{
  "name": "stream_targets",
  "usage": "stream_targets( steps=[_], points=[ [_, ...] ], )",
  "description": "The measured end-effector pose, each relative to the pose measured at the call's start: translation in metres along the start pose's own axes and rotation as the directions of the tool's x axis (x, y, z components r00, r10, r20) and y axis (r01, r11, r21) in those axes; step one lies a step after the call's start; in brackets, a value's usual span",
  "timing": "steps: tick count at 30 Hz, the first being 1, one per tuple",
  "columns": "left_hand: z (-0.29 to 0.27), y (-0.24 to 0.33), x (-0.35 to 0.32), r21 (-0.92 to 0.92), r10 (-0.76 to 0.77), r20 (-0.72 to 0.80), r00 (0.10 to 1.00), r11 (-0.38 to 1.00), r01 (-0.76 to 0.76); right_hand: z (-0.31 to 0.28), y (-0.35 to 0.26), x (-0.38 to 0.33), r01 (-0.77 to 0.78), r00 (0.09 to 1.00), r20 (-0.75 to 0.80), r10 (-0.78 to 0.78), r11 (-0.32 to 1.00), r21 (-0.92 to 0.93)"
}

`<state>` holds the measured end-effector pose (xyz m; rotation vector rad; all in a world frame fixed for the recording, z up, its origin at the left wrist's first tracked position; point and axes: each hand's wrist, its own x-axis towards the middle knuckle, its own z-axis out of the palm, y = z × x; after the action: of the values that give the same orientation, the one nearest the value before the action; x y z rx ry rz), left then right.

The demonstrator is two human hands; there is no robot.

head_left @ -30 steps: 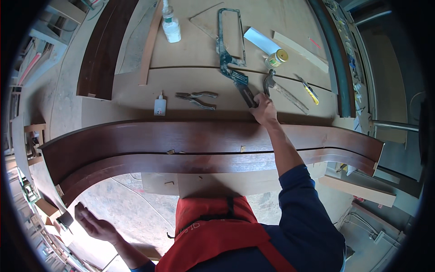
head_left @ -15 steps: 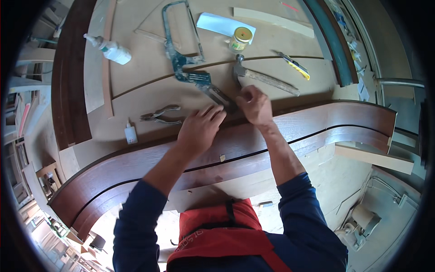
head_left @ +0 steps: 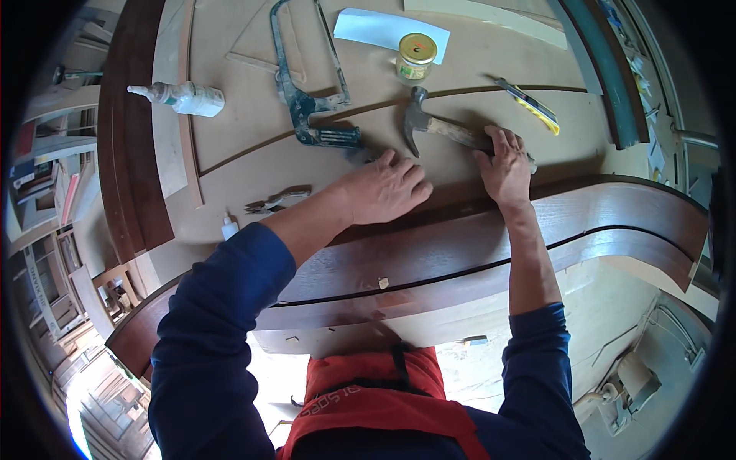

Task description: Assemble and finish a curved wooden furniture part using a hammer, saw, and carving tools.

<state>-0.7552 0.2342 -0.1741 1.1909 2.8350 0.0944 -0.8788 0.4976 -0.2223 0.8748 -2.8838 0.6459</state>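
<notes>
My right hand (head_left: 506, 165) lies over the end of a claw hammer (head_left: 452, 131), its fingers closed round the wooden handle. The hammer's head rests on the bench to the left. My left hand (head_left: 389, 188) is closed with bent fingers, beside the handle of a green hacksaw (head_left: 337, 136). Its palm faces down, so what it holds, if anything, is hidden. A dark flat tool beyond the hacksaw handle is mostly covered by this hand. Below both hands runs a long curved brown wooden panel (head_left: 437, 249).
A glass jar with gold lid (head_left: 416, 57) stands by a pale blue sheet (head_left: 376, 31). A yellow utility knife (head_left: 533, 110) lies at right. Pliers (head_left: 277, 199), a small white bottle (head_left: 229, 227) and a larger glue bottle (head_left: 188, 99) are at left. Dark boards (head_left: 130, 138) border the bench.
My right hand has moved right, onto the hammer's handle. My left hand has shifted right and now covers the dark tool by the hacksaw. The view has shifted slightly.
</notes>
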Motion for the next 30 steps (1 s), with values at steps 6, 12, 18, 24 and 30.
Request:
stream_targets(
  steps=[6,12,18,24,30],
  points=[
    [-0.037,0.012,0.006,-0.351,-0.284,-0.388,0.877,0.925,0.144,0.025,0.019,0.0,0.135,0.991,0.003,-0.135,0.989,-0.061],
    [0.005,0.032,0.011,-0.643,-0.659,-0.44,0.61,0.706,0.298,0.008,0.049,-0.001,0.072,0.983,0.176,-0.052,0.992,-0.108],
    [0.005,0.031,-0.029,-0.528,-0.701,-0.265,0.662,0.68,0.508,0.036,0.023,0.002,0.15,0.983,0.115,-0.145,0.988,-0.035],
    [-0.001,0.039,0.02,-0.495,-0.632,-0.309,0.711,0.745,0.448,0.002,-0.001,0.001,0.049,0.999,0.019,-0.047,0.995,-0.084],
    [0.028,0.033,0.063,-0.404,-0.734,-0.26,0.628,0.673,0.62,0.004,-0.008,0.009,0.144,0.99,0.0,-0.144,0.989,-0.021]
  ],
)
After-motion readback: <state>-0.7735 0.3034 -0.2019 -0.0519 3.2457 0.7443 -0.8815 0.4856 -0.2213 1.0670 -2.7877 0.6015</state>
